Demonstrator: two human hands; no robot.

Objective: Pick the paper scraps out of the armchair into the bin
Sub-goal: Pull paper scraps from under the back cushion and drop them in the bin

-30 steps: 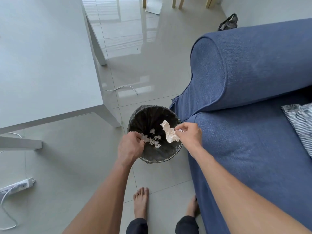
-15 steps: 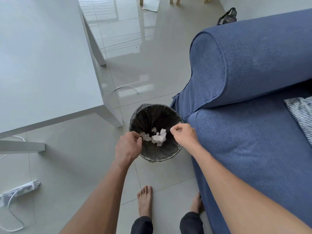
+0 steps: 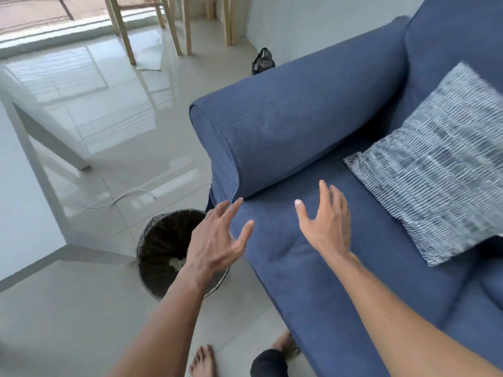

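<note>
The armchair [image 3: 313, 137] is big, soft and blue, with a fat round arm. No bits of paper show on its seat. The bin [image 3: 163, 240] is small, round and black. It stands up straight on the floor, just beside the armchair's front corner. Some white paper scraps [image 3: 176, 263] lie at the bottom of it.

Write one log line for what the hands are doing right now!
left hand: open, empty | right hand: open, empty, over blue fabric armchair | round black-lined bin: white paper scraps inside
</note>
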